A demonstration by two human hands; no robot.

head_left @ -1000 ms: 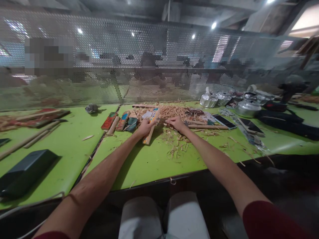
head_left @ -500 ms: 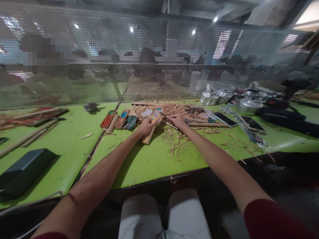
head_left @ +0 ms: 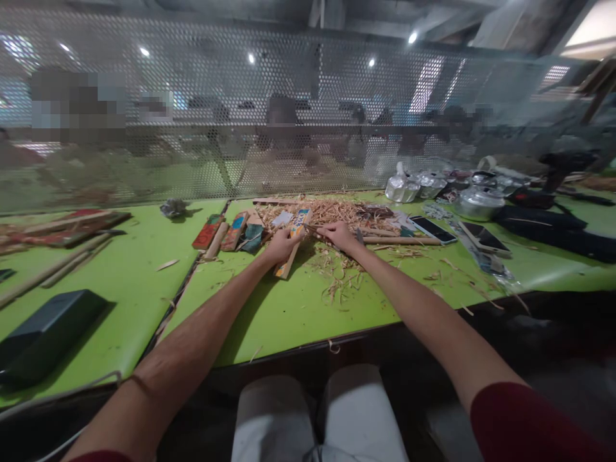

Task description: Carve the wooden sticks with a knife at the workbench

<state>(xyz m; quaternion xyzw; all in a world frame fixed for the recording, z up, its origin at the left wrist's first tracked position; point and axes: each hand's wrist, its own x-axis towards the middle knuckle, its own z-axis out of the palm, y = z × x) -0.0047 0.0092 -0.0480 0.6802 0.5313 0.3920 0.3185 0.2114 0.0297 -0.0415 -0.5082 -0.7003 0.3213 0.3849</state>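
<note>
My left hand [head_left: 279, 248] is closed round the middle of a narrow wooden block [head_left: 300, 220], painted blue, white and yellow on its upper face. The block slants away from me, its near end low over the table. In my right hand [head_left: 341, 236] I pinch a thin, slender tool [head_left: 312, 228]; its tip meets or nearly meets the block's painted face, and its exact kind is too small to make out. Curled wood shavings [head_left: 332, 212] are heaped behind both hands, with more scattered below the right one.
Painted blocks [head_left: 208, 232] and a round stick [head_left: 217, 240] lie left of my hands. Phones [head_left: 432, 230], silvery kettles [head_left: 481, 204] and a black bag [head_left: 553, 231] are at right. A dark case [head_left: 52, 337] sits at left. A perforated screen [head_left: 308, 154] closes off the back.
My right hand has shifted slightly left, and the tool's tip has come lower on the block's face. The left hand and the block have stayed almost in place.
</note>
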